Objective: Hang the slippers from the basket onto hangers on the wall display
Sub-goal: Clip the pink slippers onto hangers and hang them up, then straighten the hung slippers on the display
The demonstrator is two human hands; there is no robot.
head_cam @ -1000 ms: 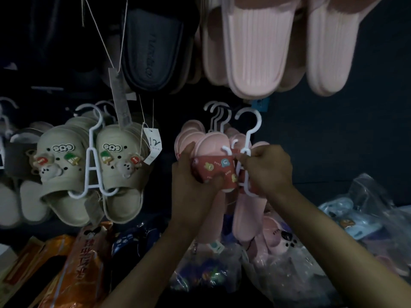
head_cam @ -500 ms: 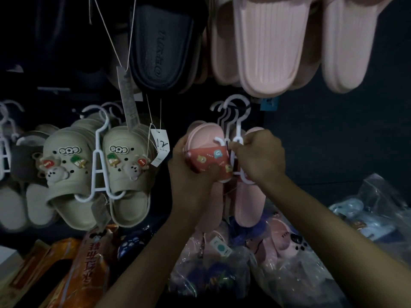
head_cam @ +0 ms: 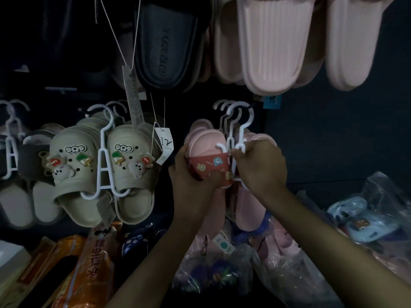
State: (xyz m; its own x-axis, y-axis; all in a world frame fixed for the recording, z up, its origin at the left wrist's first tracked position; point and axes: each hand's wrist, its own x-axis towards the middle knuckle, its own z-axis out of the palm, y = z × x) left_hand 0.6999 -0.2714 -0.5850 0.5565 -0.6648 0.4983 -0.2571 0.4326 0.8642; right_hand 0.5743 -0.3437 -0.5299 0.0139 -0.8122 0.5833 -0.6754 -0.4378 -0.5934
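Note:
My left hand (head_cam: 189, 178) grips a small pink slipper (head_cam: 205, 146) by its red strap with cartoon figures. My right hand (head_cam: 260, 165) pinches the white plastic hanger (head_cam: 241, 123) that carries this slipper; its hook sits over a dark wall peg among several other white hooks. More pink slippers hang behind it, mostly hidden by my hands. The basket is out of view.
Beige charm-decorated slippers (head_cam: 73, 156) hang on a white hanger at left with a price tag (head_cam: 164, 138). A black slipper (head_cam: 165, 45) and large pink slippers (head_cam: 273, 41) hang above. Bagged slippers (head_cam: 360, 218) and orange packets (head_cam: 93, 263) lie below.
Both hands lifted the slipper and hanger upward, and the hook now sits over the peg with the other hooks. My grip on both is the same.

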